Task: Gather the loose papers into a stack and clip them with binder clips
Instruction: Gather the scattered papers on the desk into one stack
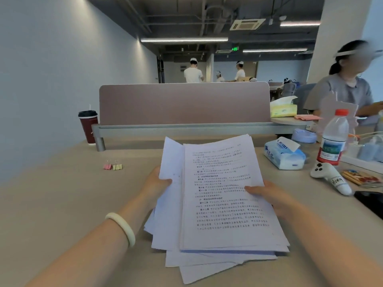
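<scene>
Both hands [157, 183] [267, 193] gripping the uneven papers [219, 195], fingers hidden beneath, print too blurred to read.

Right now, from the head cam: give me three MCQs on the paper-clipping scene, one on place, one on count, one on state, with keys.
1. Where do the binder clips lie?
A. on the desk, left of the papers
B. on top of the papers
C. beside the water bottle

2. How many binder clips show?
A. one
B. two
C. four

3. What state are the papers in?
A. squared and clipped
B. unevenly fanned, held at both sides
C. scattered flat, untouched

Answers:
1 A, they sit apart on the desk to the left.
2 B, one pink and one yellow.
3 B, the left hand and right hand grip the sides and lower sheets stick out askew.
</scene>
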